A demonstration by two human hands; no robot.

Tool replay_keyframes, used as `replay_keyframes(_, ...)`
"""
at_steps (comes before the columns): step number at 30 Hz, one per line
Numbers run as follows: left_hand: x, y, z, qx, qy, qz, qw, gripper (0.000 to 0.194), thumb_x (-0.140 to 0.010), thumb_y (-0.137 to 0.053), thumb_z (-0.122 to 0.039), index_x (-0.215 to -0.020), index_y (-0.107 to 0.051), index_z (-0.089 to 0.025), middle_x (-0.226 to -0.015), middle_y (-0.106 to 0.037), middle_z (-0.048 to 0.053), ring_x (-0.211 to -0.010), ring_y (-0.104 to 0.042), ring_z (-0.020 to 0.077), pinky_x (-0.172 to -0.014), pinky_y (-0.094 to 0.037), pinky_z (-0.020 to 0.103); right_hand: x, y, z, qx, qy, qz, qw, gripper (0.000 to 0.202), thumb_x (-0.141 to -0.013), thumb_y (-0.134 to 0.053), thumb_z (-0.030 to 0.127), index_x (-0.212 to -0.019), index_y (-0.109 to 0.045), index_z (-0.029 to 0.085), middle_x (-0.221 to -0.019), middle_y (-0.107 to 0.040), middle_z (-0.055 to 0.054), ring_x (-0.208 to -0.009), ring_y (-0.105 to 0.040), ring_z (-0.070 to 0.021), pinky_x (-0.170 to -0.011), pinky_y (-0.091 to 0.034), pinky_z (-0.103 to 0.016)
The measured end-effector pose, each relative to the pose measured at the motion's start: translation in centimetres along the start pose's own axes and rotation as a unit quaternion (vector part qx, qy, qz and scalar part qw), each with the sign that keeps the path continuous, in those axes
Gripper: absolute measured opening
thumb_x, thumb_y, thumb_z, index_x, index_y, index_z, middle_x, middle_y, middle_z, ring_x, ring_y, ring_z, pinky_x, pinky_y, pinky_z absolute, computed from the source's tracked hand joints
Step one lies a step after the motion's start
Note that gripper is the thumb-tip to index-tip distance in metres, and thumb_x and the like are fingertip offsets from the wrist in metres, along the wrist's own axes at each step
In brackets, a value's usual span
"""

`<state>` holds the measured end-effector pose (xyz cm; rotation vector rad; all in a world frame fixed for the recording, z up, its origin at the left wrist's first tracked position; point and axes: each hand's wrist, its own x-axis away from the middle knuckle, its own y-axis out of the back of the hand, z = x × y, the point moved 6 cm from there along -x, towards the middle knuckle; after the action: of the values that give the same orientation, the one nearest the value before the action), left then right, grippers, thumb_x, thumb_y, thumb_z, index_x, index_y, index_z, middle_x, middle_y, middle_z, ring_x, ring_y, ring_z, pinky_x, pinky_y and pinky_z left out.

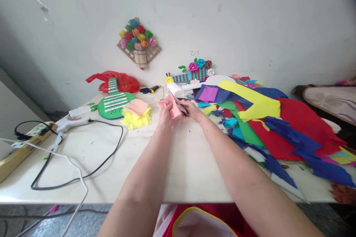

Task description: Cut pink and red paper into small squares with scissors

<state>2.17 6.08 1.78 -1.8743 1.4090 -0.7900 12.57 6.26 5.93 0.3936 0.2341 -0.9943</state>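
Near the middle of the table, my left hand (165,115) pinches a piece of pink paper (174,110). My right hand (192,110) is closed on black-handled scissors (184,110), whose blades lie against the pink paper's upper right part. Whether the blades are apart is too small to tell. To the left of my hands, a pink sheet (136,106) lies on top of yellow crumpled paper (137,119).
A green guitar-shaped craft (116,104), red plastic bag (122,80) and pliers (150,89) stand back left. A glue gun (73,123) with its looping cable and a power strip (27,144) lie left. Coloured paper (300,126) covers the right side. Flower crafts (139,40) decorate the wall.
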Motion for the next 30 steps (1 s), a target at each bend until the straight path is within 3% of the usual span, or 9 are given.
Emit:
replay_keyframes(15,0.37,-0.39,-0.1,-0.004,0.003,0.012,1.0,0.006,-0.08,-0.057,-0.008,-0.081,-0.061,-0.013,-0.072,-0.068,0.004,-0.066,-0.067,0.0158,-0.077,-0.053,0.03,0.24,-0.21,0.81,0.0,-0.011,-0.012,1.0,0.039,-0.076,-0.063,0.044,-0.053,-0.049,0.016,-0.042,-0.044,0.006,-0.032,-0.04,-0.0049,-0.031,-0.029,-0.017)
replay_keyframes(30,0.14,-0.15,-0.06,-0.002,0.003,0.006,1.0,0.008,-0.08,-0.058,-0.009,-0.078,-0.062,-0.015,-0.072,-0.068,0.003,-0.067,-0.066,0.0148,-0.072,-0.053,0.027,0.18,-0.27,0.19,-0.028,-0.027,-0.019,0.999,0.034,-0.074,-0.067,0.043,-0.059,-0.051,0.017,-0.046,-0.043,0.007,-0.034,-0.04,-0.0052,-0.031,-0.03,-0.018)
